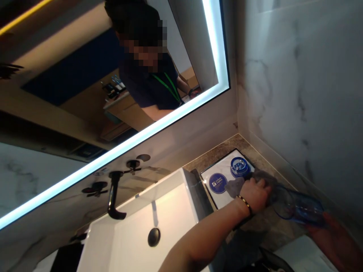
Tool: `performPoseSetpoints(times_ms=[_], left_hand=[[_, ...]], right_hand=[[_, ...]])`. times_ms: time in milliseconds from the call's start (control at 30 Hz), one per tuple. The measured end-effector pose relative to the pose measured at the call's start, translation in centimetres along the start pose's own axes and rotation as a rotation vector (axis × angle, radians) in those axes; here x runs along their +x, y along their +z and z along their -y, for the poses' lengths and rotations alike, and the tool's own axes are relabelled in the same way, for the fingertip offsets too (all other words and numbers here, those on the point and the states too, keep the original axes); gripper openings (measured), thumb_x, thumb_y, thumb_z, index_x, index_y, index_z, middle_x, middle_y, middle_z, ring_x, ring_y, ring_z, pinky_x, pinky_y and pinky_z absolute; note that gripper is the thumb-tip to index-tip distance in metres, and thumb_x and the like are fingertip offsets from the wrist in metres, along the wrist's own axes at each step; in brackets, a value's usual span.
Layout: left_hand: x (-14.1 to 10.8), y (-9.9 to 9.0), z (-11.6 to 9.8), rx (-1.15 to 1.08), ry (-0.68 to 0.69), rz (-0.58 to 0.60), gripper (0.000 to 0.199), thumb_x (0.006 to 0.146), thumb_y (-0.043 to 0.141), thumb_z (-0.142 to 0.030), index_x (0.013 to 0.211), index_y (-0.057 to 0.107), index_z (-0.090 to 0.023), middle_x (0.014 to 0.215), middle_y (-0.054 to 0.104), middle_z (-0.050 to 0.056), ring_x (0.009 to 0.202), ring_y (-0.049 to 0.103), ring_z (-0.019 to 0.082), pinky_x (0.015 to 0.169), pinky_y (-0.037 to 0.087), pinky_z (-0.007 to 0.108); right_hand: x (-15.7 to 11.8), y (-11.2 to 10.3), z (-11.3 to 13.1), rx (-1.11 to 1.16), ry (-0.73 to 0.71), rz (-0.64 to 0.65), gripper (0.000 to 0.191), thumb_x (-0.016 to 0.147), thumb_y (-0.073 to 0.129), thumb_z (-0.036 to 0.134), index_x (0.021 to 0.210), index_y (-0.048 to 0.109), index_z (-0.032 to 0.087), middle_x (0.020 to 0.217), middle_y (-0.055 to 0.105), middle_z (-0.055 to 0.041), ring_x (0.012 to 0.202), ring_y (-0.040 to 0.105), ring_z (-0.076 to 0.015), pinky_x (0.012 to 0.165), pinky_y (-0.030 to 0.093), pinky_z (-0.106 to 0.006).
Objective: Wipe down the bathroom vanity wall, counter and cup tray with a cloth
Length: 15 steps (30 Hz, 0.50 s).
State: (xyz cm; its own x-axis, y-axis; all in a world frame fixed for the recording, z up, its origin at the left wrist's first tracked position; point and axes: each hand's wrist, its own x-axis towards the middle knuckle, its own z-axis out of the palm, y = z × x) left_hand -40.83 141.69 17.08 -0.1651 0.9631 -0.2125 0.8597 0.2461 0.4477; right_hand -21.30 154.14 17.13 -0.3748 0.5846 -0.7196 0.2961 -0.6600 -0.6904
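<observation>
My left hand (256, 194), with a dark and yellow bracelet at the wrist, is closed on a grey cloth (235, 186). The cloth hangs over the edge of a white tray (206, 175) and reaches toward the glass on the right. In my right hand (330, 230), lower right and dim, is a clear blue drinking glass (307, 207), tilted on its side with its mouth toward the cloth. On the tray, a second blue glass (239, 166) stands beside a round blue coaster (217, 183) with white print. My left hand partly covers the tray and cloth.
Left of the tray is a white basin (133, 234) with a black drain (154, 237) and black wall tap (114, 196). A lit mirror (93, 94) reflects a person. A marble wall (306, 94) bounds the right side. A pale flat item (300, 255) lies at the bottom.
</observation>
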Motion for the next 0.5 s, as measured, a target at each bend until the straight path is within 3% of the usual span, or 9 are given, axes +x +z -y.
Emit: performPoseSetpoints(times_ms=[67,133,200,267,367,433,500], left_hand=[[-2.5,1.0,0.8,0.010,-0.009,0.080,0.030,0.084,0.049,-0.035,0.109,0.057,-0.020,0.107,0.056,0.008,0.092,0.056,0.026,0.069,0.049,0.036],[-6.3,1.4,2.1,0.001,-0.037,0.158,0.029,0.081,0.054,-0.037,0.104,0.059,-0.020,0.106,0.058,0.007,0.093,0.056,0.027,0.070,0.049,0.038],[-10.1,1.1,3.4,-0.013,-0.098,0.243,0.029,0.080,0.055,-0.039,0.102,0.061,-0.020,0.107,0.059,0.007,0.094,0.056,0.029,0.071,0.049,0.040],[-13.3,0.1,4.7,-0.020,-0.188,0.307,0.028,0.081,0.054,-0.039,0.100,0.062,-0.020,0.105,0.060,0.008,0.095,0.056,0.031,0.074,0.049,0.042],[-16.9,-2.1,6.1,-0.006,-0.341,0.267,0.026,0.079,0.054,-0.034,0.100,0.062,-0.020,0.104,0.060,0.008,0.094,0.056,0.030,0.078,0.048,0.043],[-18.8,-3.5,6.7,0.014,-0.468,0.180,0.030,0.079,0.051,-0.026,0.107,0.058,-0.023,0.110,0.058,0.007,0.093,0.055,0.027,0.079,0.049,0.042],[-20.5,-4.5,7.2,0.030,-0.596,0.108,0.042,0.077,0.048,-0.018,0.118,0.052,-0.026,0.118,0.055,0.007,0.093,0.055,0.025,0.079,0.049,0.040]], right_hand=[[0.1,0.2,0.5,-0.114,-0.028,-0.025,0.058,0.050,0.080,0.065,0.090,0.065,0.026,0.100,0.066,-0.0083,0.115,0.051,-0.0356,0.092,0.054,-0.041],[0.1,1.0,1.0,-0.270,-0.101,0.024,0.061,0.052,0.079,0.063,0.098,0.064,0.026,0.111,0.063,-0.0066,0.119,0.048,-0.0347,0.102,0.046,-0.041],[-0.2,3.0,1.2,-0.444,-0.154,0.136,0.066,0.055,0.078,0.062,0.108,0.061,0.026,0.119,0.059,-0.0062,0.119,0.047,-0.0351,0.107,0.040,-0.045],[-0.4,6.2,1.2,-0.648,-0.258,0.232,0.070,0.055,0.076,0.063,0.110,0.059,0.022,0.115,0.061,-0.0091,0.109,0.053,-0.0361,0.099,0.045,-0.048],[-0.5,12.3,0.1,-0.964,-0.662,0.339,0.066,0.063,0.068,0.065,0.107,0.057,0.018,0.104,0.061,-0.0117,0.094,0.058,-0.0334,0.085,0.050,-0.046],[0.0,16.3,-1.2,-1.187,-0.969,0.374,0.059,0.071,0.064,0.059,0.110,0.054,0.016,0.106,0.058,-0.0123,0.096,0.056,-0.0316,0.084,0.049,-0.044],[0.6,19.4,-2.4,-1.436,-1.152,0.397,0.053,0.075,0.067,0.050,0.112,0.051,0.015,0.106,0.056,-0.0118,0.098,0.054,-0.0298,0.081,0.049,-0.040]])
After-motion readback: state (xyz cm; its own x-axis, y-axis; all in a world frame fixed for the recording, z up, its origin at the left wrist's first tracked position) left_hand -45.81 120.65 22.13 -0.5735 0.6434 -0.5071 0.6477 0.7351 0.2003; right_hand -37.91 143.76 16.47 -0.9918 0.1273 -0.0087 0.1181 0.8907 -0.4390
